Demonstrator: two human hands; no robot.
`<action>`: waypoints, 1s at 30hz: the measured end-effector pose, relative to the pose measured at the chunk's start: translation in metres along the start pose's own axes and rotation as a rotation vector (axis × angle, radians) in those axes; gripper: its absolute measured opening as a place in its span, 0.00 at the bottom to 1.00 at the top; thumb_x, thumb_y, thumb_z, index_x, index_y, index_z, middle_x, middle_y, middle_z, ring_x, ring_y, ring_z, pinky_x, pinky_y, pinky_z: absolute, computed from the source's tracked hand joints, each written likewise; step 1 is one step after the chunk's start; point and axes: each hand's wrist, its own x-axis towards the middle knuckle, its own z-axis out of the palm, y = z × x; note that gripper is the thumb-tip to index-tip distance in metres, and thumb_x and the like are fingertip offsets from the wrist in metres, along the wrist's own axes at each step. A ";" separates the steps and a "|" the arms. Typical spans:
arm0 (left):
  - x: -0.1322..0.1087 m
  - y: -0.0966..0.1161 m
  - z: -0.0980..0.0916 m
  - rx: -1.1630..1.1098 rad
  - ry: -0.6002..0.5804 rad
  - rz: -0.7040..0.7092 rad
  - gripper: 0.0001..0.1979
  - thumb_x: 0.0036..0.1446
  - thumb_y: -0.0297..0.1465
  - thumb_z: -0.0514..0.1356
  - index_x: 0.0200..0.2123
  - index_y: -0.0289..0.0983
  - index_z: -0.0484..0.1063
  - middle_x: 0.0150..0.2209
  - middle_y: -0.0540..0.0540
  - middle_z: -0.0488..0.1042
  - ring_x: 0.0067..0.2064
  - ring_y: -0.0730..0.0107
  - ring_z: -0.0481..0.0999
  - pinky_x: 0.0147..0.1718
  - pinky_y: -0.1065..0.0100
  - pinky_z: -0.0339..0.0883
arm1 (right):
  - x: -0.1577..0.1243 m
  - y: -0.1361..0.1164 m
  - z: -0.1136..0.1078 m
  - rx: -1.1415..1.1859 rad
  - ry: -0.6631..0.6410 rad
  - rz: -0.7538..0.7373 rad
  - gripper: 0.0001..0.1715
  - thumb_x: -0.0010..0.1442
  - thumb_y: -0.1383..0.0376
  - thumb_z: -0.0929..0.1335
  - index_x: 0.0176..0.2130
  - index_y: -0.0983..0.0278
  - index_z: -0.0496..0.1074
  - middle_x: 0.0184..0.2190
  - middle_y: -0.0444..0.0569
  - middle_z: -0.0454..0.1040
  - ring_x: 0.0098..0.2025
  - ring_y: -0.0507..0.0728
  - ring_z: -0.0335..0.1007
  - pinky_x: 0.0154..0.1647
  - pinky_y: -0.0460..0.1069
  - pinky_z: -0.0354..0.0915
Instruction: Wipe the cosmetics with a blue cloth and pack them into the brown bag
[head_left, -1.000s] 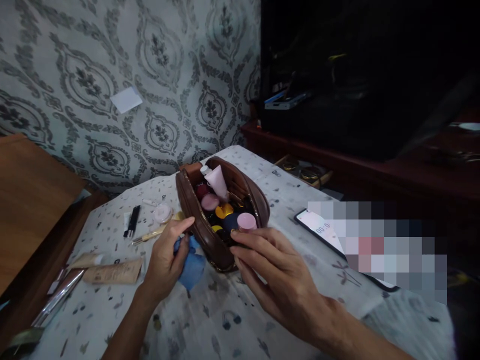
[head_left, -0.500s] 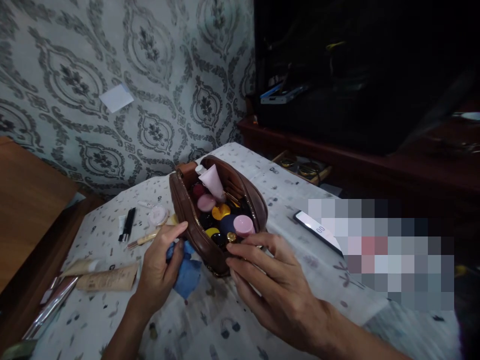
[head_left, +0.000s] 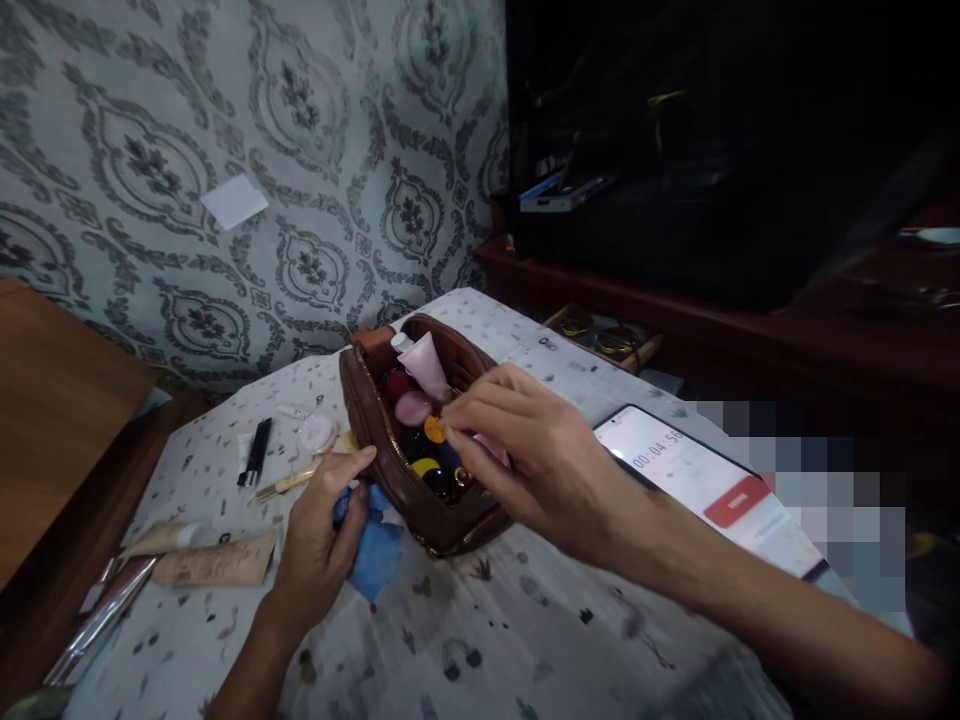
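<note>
A brown cosmetic bag (head_left: 375, 450) stands unzipped on the table, packed with a pale pink tube (head_left: 424, 365), a pink round item (head_left: 412, 408), an orange round item (head_left: 434, 429), a yellow-and-black one (head_left: 429, 475) and a gold-topped piece (head_left: 462, 478). My left hand (head_left: 322, 520) is closed on a blue cloth (head_left: 375, 560), its index finger resting at the bag's near left side. Over the bag's opening, my right hand (head_left: 525, 455) has its fingers pinched together beside the orange item. Whatever they hold, if anything, is hidden, and the hand covers the bag's right side.
Left of the bag lie a clear round compact (head_left: 316, 431), a black slim case (head_left: 257, 452), a brush (head_left: 289, 482) and a beige tube (head_left: 217, 558). A phone (head_left: 697, 470) showing a timer lies at right. An open drawer (head_left: 600, 340) sits behind the table.
My right hand has moved from the bag's near end up and over its opening, leaving the gold-topped piece. More of the phone shows. My left hand stays put with the cloth.
</note>
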 end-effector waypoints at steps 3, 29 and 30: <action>0.000 0.000 0.000 0.005 -0.005 0.007 0.21 0.65 0.22 0.54 0.60 0.42 0.64 0.48 0.45 0.73 0.48 0.71 0.75 0.44 0.71 0.69 | 0.031 0.011 0.001 -0.063 -0.333 0.019 0.11 0.66 0.71 0.63 0.36 0.66 0.75 0.35 0.52 0.77 0.41 0.57 0.72 0.42 0.51 0.67; 0.003 0.001 0.001 -0.004 -0.004 0.029 0.22 0.65 0.22 0.53 0.60 0.42 0.63 0.44 0.47 0.72 0.43 0.73 0.74 0.42 0.72 0.68 | 0.081 0.029 0.064 -0.270 -1.166 0.027 0.19 0.63 0.75 0.64 0.53 0.75 0.74 0.51 0.65 0.77 0.49 0.65 0.76 0.42 0.51 0.69; 0.004 0.002 0.001 -0.003 -0.003 0.032 0.22 0.65 0.22 0.53 0.60 0.42 0.63 0.44 0.47 0.72 0.43 0.73 0.74 0.42 0.72 0.68 | 0.080 0.027 0.062 -0.268 -1.169 0.024 0.19 0.63 0.75 0.64 0.51 0.75 0.75 0.49 0.65 0.77 0.48 0.64 0.76 0.41 0.51 0.69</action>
